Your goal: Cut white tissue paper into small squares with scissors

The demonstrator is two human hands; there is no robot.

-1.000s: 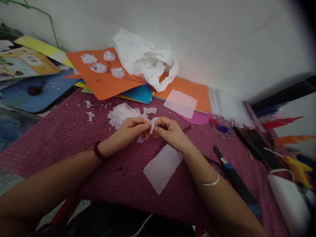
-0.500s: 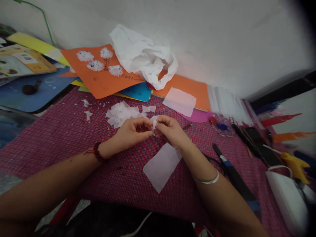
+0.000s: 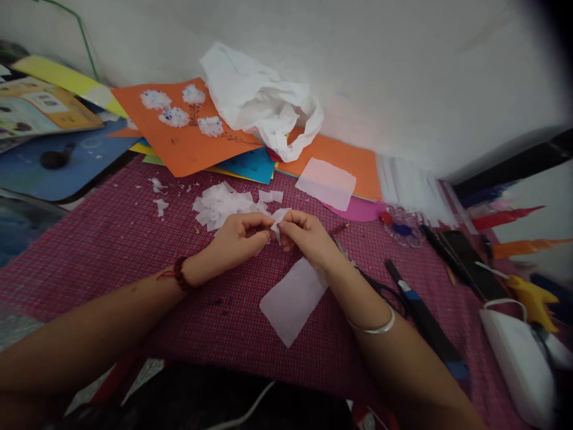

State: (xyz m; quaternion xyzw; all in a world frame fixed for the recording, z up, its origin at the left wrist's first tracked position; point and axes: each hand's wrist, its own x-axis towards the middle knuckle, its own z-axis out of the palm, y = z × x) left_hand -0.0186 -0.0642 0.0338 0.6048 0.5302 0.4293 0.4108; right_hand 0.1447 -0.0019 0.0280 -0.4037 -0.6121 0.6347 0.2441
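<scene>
Over the middle of the table, my left hand (image 3: 239, 242) and my right hand (image 3: 305, 236) meet at a small piece of white tissue paper (image 3: 280, 218). The thumb and fingers of each hand pinch it. Just behind my left hand lies a heap of torn white tissue pieces (image 3: 221, 203), with a few loose bits to its right. A flat rectangular tissue sheet (image 3: 293, 301) rests on the cloth in front of my right hand. Another tissue sheet (image 3: 326, 184) lies farther back, partly over orange paper.
Orange paper with white tissue puffs (image 3: 179, 140) lies at the back beside a crumpled white bag (image 3: 257, 89). Scissors (image 3: 389, 289), a black and blue tool (image 3: 421, 316) and a white glue gun-like device (image 3: 519, 358) are on the right. A blue board (image 3: 89, 158) stands left.
The tissue piece between my fingers is now more spread out, with more of it showing. My left fingertips have drawn slightly left.
</scene>
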